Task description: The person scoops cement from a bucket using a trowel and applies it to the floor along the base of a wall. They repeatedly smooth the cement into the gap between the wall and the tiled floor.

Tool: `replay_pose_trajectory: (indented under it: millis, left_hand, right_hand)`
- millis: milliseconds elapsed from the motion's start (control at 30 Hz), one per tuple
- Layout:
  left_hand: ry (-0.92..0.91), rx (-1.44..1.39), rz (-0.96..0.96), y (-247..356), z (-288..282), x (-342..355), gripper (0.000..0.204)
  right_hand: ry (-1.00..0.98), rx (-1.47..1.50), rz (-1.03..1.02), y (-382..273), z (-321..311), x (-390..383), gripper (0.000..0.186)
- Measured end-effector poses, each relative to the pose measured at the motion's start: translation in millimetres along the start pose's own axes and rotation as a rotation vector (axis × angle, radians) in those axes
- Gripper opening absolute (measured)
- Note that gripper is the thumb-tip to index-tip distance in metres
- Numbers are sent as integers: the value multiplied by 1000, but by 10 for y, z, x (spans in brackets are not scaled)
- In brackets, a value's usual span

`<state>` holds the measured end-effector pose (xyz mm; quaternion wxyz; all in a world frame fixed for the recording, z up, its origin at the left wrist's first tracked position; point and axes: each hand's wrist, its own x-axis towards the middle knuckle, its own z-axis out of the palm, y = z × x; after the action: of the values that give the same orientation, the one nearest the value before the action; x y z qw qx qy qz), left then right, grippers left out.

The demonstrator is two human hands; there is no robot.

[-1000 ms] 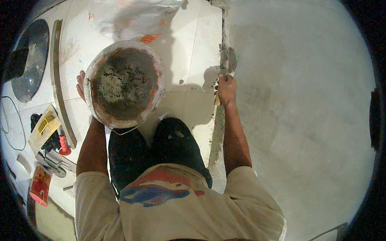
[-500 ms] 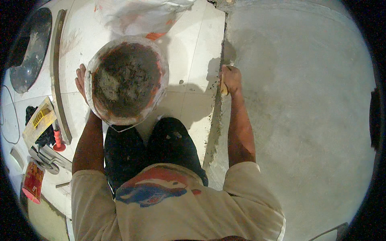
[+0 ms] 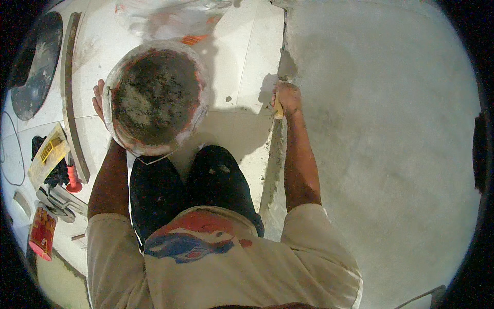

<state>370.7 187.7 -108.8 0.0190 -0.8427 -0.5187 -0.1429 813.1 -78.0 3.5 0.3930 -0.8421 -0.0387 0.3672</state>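
Tool (image 3: 278, 109), in right hand (image 3: 288, 98), farther up seam (image 3: 277, 138) than a second ago

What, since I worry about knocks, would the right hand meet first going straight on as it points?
The way looks free ahead of the right hand, along the tile edge, though depth is unclear.

Pale tiles (image 3: 252, 56) meet gray cement (image 3: 391, 154) along a ragged, crumb-strewn edge at what appears to be a building site. A bucket (image 3: 107, 110) holds a dark, lumpy mortar-like mix (image 3: 154, 98), while a sack (image 3: 170, 15), a long bar (image 3: 68, 77), a trowel (image 3: 59, 206) and a red-gripped tool (image 3: 73, 180) lie on the tiled side.
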Motion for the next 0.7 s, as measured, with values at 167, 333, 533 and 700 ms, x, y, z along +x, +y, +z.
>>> replay_pose_trajectory:
  millis: [167,333,533,700]
  left_hand:
    - [-232,240,-22,49,-142,81,62]
    - [96,-158,11,-9,9,27,61]
    - [140,-57,27,-45,60,14,60]
    - [13,103,10,46,-74,31,61]
  right_hand:
    - [146,-206,106,252,-7,-657,32]
    - [200,-189,-6,310,157,-867,32]
    - [241,-356,-121,390,103,-214,32]
    - [241,-348,-106,109,199,-623,32]
